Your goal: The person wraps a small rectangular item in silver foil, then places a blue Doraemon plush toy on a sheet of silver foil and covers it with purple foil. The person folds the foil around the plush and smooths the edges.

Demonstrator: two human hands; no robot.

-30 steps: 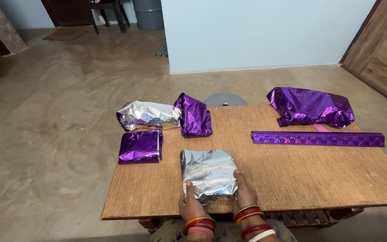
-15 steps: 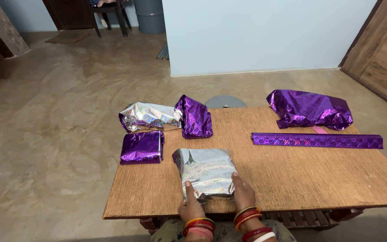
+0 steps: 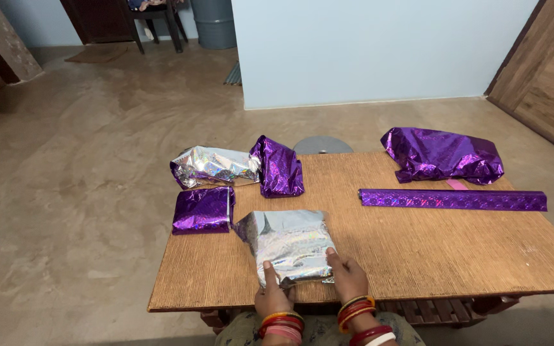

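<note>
A silver foil-wrapped package [image 3: 288, 243] lies near the front edge of the wooden table [image 3: 418, 250], its far end tilted left. My left hand [image 3: 271, 294] grips its near left corner, thumb on top. My right hand [image 3: 346, 276] holds its near right corner. Both wrists wear red and gold bangles. A flat purple foil package [image 3: 203, 209] lies just left of it. A crumpled silver-and-purple bundle [image 3: 214, 165] and a purple bundle [image 3: 279, 167] sit at the far left of the table.
A long purple foil roll [image 3: 453, 200] lies across the right side, with a big crumpled purple foil sheet [image 3: 444, 156] behind it. A round grey stool top [image 3: 322, 145] shows beyond the table. A chair [image 3: 155, 19] and a bin stand far back.
The silver package has turned, its far end swinging to the left, and both hands have shifted slightly left with it.
</note>
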